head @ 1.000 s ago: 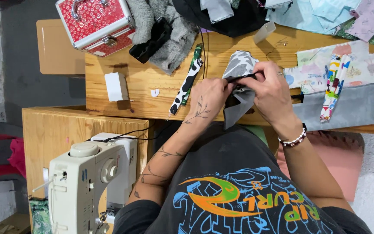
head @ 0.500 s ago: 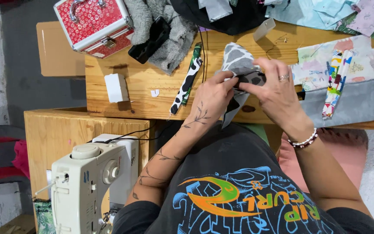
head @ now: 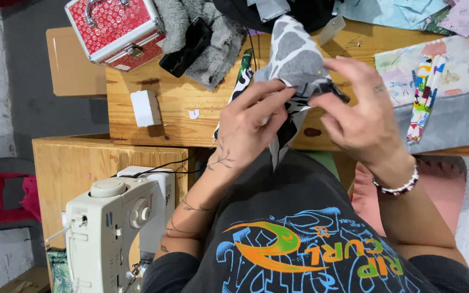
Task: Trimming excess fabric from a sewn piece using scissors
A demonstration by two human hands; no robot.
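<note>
A head-worn camera looks down at a person seated at a wooden table [head: 153,116]. At the near left stands a cream sewing machine [head: 109,233] on a lower wooden stand. At the far left of the table sit a red patterned case [head: 116,27] and a small white block [head: 145,107].

In the middle, both hands are raised above the table's near edge, holding a grey-and-white patterned fabric piece [head: 294,51]. The left hand [head: 251,125] grips the cloth from the left, fingers curled and thumb pressed against it. The right hand [head: 362,116] pinches the same piece from the right, fingertips closed on a dark folded edge. The fabric lies between the hands, touching both; its long axis runs from its far tip down toward the person's lap.

To the right, colourful fabric pieces [head: 435,76] rest on the table.
</note>
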